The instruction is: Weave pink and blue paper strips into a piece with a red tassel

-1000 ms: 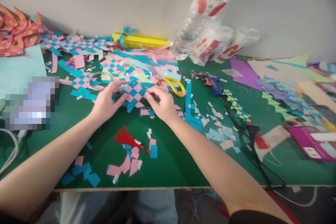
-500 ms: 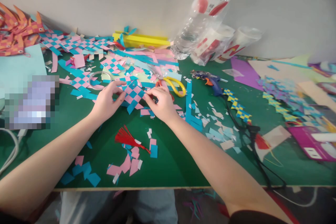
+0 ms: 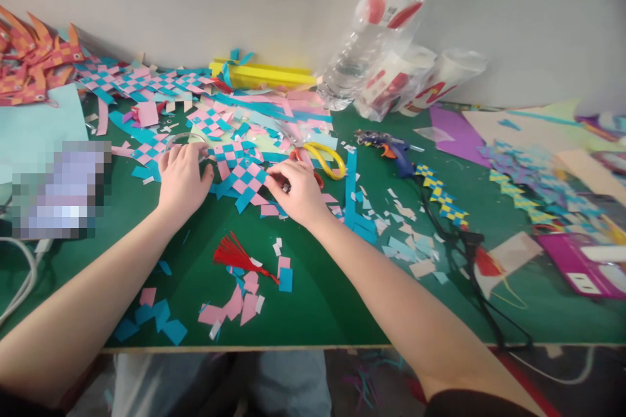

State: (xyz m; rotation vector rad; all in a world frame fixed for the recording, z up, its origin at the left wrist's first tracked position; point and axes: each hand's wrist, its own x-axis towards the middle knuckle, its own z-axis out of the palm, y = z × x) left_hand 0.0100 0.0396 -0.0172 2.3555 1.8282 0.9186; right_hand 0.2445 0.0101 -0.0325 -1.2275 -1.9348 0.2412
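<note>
A pink and blue woven paper piece (image 3: 247, 177) lies flat on the green table (image 3: 317, 300). My right hand (image 3: 298, 192) pinches its right edge with thumb and fingers. My left hand (image 3: 180, 179) is off the piece and rests to its left, fingers spread over a clear plastic ring (image 3: 184, 137), touching it; I cannot tell if it grips it. A red tassel (image 3: 235, 254) lies on the table in front of both hands.
Yellow-handled scissors (image 3: 327, 159) lie just past my right hand. A glue gun (image 3: 396, 150) with a black cord is at the right. More woven pieces and paper scraps cover the back left. A clear bottle (image 3: 372, 32) and wrapped cups (image 3: 425, 81) lean on the wall.
My left hand has let go of the woven piece and moved left onto the clear ring. The piece now lies flat, with my right hand holding its edge.
</note>
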